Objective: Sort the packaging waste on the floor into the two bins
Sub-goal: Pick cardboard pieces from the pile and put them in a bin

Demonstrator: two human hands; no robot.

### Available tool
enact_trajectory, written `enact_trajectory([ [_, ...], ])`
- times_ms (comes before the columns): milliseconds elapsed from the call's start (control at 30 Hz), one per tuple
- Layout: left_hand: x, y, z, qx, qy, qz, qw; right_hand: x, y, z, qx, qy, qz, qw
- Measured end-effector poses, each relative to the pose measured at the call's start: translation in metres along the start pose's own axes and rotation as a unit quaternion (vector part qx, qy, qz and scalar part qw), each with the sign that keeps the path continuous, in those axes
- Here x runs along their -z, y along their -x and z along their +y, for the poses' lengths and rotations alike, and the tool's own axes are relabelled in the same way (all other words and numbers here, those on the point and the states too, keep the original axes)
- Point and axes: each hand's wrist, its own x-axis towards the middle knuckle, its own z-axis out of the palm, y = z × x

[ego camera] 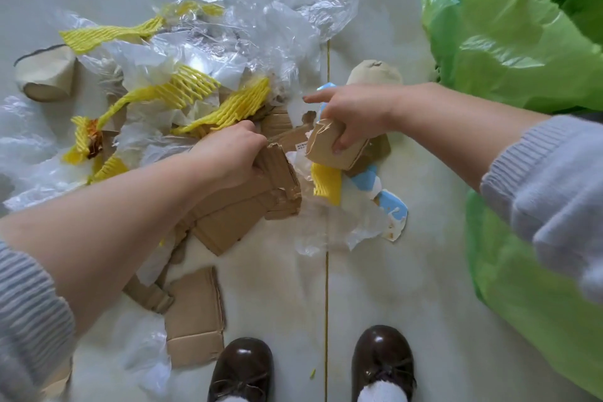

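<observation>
Seen from above, the person stands on a pale tiled floor (408, 271) with both arms stretched down into a heap of packaging waste. The left hand (228, 153) has its fingers curled round the torn upper edge of a corrugated cardboard piece (235, 212), which is brown and creased and hangs down toward the feet. The right hand (352, 114) grips a small folded cardboard scrap (329, 147) between thumb and curled fingers, while its index finger sticks out straight toward the heap. Just beneath that scrap lie a short bit of yellow foam netting (326, 186) and a blue and white torn wrapper (391, 209), resting on crumpled clear film. More strips of yellow foam net (189, 88) are scattered through the heap, mixed with a large mass of clear plastic film (261, 19) that spreads toward the far side of the floor. A cardboard tube (45, 75) lies on its side near the left edge of the view, and a second brown paper roll (375, 73) shows just beyond the right hand. A flat cardboard flap (195, 316) lies on the floor close to the left shoe. Along the right side billows a bright green bin bag (522, 42), near the right arm. Both arms wear grey ribbed sleeves (548, 179) pushed up from the wrists, and two glossy brown shoes (381, 359) with bows stand at the near edge.
</observation>
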Motion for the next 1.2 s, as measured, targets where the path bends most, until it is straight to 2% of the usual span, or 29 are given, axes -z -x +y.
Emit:
enact_trajectory([
  [100,0.001,0.002,0.000,0.002,0.015,-0.005,1.000,-0.002,-0.012,0.000,-0.004,0.037,-0.055,0.998],
  [233,0.006,0.008,0.001,0.014,0.037,0.001,0.999,-0.007,-0.008,0.005,-0.029,0.033,-0.030,0.999],
  [433,0.023,0.026,0.000,0.061,0.109,0.067,0.990,0.001,0.031,0.014,-0.111,-0.107,0.086,0.984],
  [600,0.037,0.051,0.003,0.080,0.176,0.112,0.975,0.004,0.069,0.003,-0.163,-0.204,0.203,0.944],
  [733,0.051,0.079,0.006,0.104,0.212,0.169,0.957,0.002,0.088,-0.008,-0.225,-0.231,0.286,0.902],
  [800,0.056,0.093,0.006,0.113,0.244,0.209,0.940,0.001,0.092,-0.015,-0.238,-0.246,0.282,0.896],
  [933,0.059,0.112,0.005,0.142,0.263,0.263,0.917,-0.003,0.090,-0.026,-0.235,-0.197,0.226,0.925],
  [1200,0.055,0.089,0.014,0.157,0.352,0.278,0.880,-0.008,0.052,-0.012,-0.255,-0.167,0.133,0.943],
])
